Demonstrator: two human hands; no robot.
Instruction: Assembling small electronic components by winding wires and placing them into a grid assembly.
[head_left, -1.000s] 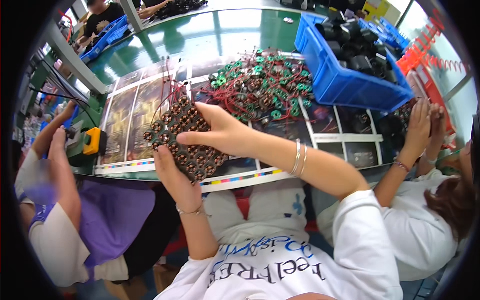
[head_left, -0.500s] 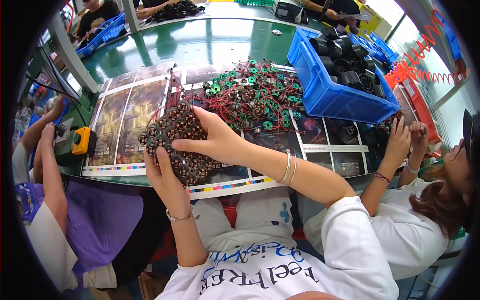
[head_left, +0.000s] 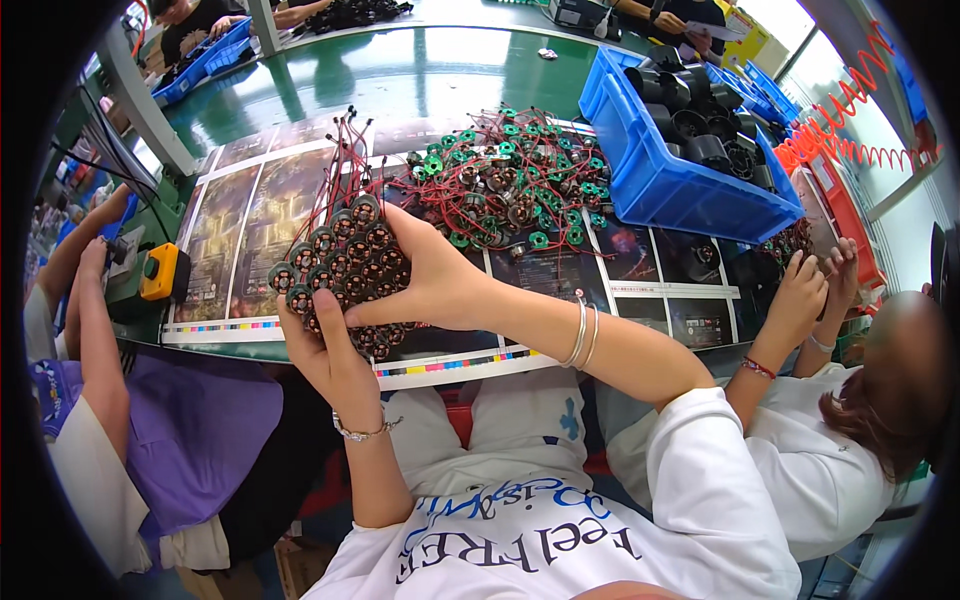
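Both hands clasp a tight cluster of small round motors [head_left: 340, 270] above the table's near edge; the left hand [head_left: 325, 350] cups it from below, the right hand [head_left: 430, 285] presses from the side, fingers curled on it. Red wires [head_left: 335, 165] stick up from it; a loose heap of motors [head_left: 500, 190] lies just beyond, beside a blue bin [head_left: 670, 185].

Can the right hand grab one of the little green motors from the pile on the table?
Probably yes. The right hand rests on the bundle of motors held by the left hand, and the pile of green motors lies just beyond it on the table, with nothing between.
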